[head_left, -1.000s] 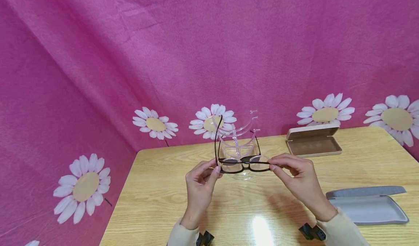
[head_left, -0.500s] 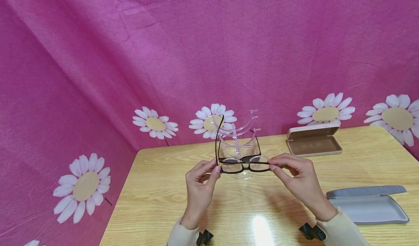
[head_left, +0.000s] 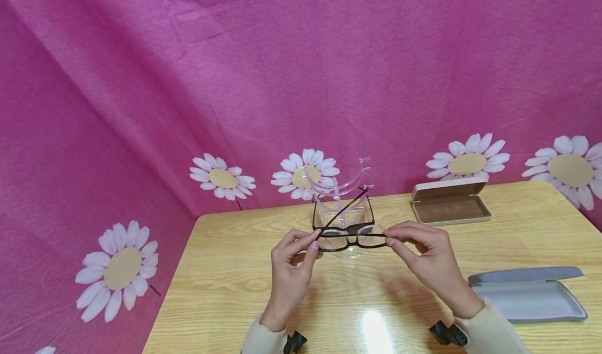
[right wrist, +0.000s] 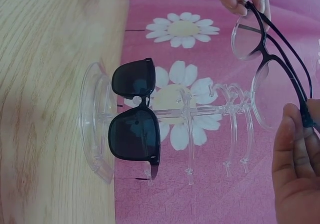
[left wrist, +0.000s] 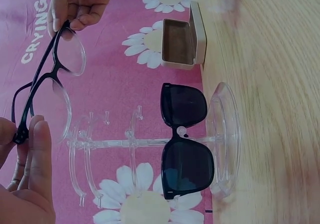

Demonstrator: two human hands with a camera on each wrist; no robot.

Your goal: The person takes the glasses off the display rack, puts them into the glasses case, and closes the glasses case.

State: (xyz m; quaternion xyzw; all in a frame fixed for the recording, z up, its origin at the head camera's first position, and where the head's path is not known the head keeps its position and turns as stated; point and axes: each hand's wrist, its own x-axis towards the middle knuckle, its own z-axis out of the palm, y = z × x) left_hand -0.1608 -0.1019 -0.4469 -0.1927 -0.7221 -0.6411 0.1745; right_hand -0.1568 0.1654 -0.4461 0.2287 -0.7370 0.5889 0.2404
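Note:
Black-framed eyeglasses (head_left: 351, 244) with clear lenses are held up between both hands, in front of a clear plastic display stand (left wrist: 150, 142). My left hand (head_left: 291, 278) pinches the left end of the frame near the hinge. At the other end, my right hand (head_left: 430, 257) pinches the right corner between thumb and fingers. The left temple arm slants inward across the frame in the head view; the right one lies folded behind the lenses. Dark sunglasses (left wrist: 187, 166) rest on the lowest tier of the stand, partly hidden behind the eyeglasses in the head view.
On the wooden table (head_left: 226, 291), an open beige glasses case (head_left: 451, 215) with brown lining stands at the back right. An open grey glasses case (head_left: 531, 301) lies nearer, beside the right forearm. A pink cloth with daisies (head_left: 376, 82) hangs behind.
The left temple arm has swung inward from pointing nearly straight back to slanting across the frame. My left hand has shifted slightly to the right; the right hand stays put.

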